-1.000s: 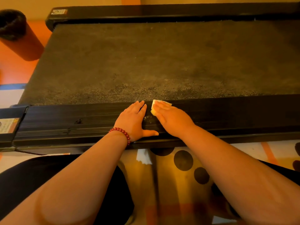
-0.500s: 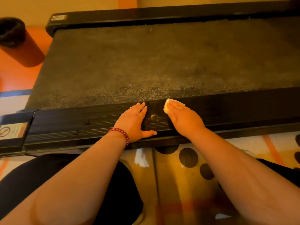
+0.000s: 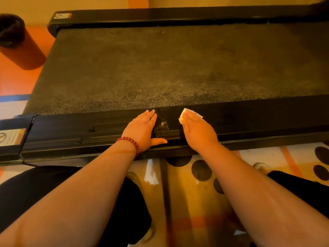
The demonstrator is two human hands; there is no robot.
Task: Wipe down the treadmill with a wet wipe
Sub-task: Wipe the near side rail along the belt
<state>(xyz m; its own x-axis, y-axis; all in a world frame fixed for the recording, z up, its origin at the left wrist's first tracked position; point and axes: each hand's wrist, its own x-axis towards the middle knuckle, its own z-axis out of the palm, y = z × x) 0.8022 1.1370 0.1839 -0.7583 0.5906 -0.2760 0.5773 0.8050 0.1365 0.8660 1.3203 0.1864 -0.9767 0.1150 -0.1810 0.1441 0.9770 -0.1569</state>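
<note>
So the right hand point(image 3: 199, 131) is just right of the middle of the frame, palm down, fingers laid pretty flat over a folded white wet wipe point(image 3: 191, 114) and pressing it onto the near side rail point(image 3: 258, 118) of the treadmill. Only the wipe's far edge and left corner peek out past the fingertips, right by the seam where the rail meets the belt point(image 3: 178, 65).

The left hand point(image 3: 144, 129) is just to the left of it, also flat on the rail, fingers straight and together, thumb stuck out to the right along the rail's near edge. It's holding nothing. There's a bracelet point(image 3: 129, 141) of dark red beads on that wrist.

Between the two hands the rail has a shiny patch point(image 3: 162, 124) with pale specks on it. The hands aren't touching each other.

Going outward, the belt fills the upper half of the frame and looks dusty and mottled, worst along the strip nearest the hands. The far rail point(image 3: 178, 15) runs across the top. There's a warning sticker point(image 3: 10, 137) on the end cap at the left edge.

Upper left, an orange cylinder point(image 3: 23, 50) with a dark top sits on the orange floor. At the bottom, both forearms run in over a mat point(image 3: 201, 170) with black dots, with black trousers point(image 3: 53, 184) on either side.
</note>
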